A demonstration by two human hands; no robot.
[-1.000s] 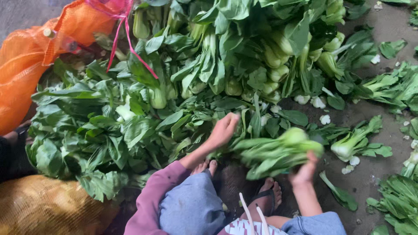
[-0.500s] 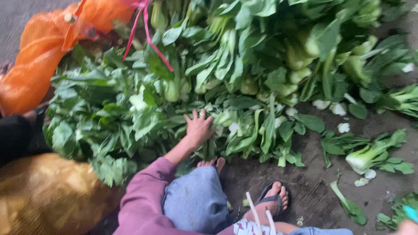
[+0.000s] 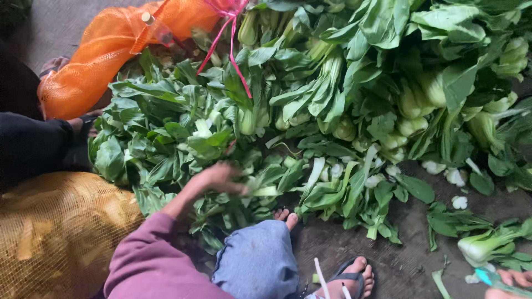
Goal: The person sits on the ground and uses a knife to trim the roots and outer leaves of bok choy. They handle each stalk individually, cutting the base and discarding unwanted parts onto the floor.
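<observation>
Left hand (image 3: 221,178), blurred, fingers loosely spread, reaches into the near edge of a bok choy heap (image 3: 310,111) on the ground; whether it grips a head cannot be told. Such greens look light and soft, their leaves easily bruised, best lifted by the firm pale stems. An orange mesh sack (image 3: 100,66) lies far left, contents unclear; a yellow mesh sack (image 3: 55,238) near left looks full.

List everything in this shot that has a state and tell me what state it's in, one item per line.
Left hand: blurred, on the leafy greens, grip unclear.
Right hand: at the frame edge, mostly cut off.
Pile of bok choy: loose, heaped on the ground.
Single bok choy: lying apart by the right hand.
Orange mesh sack: slack, lying open-ended beside the pile.
Yellow mesh sack: stuffed full.
</observation>
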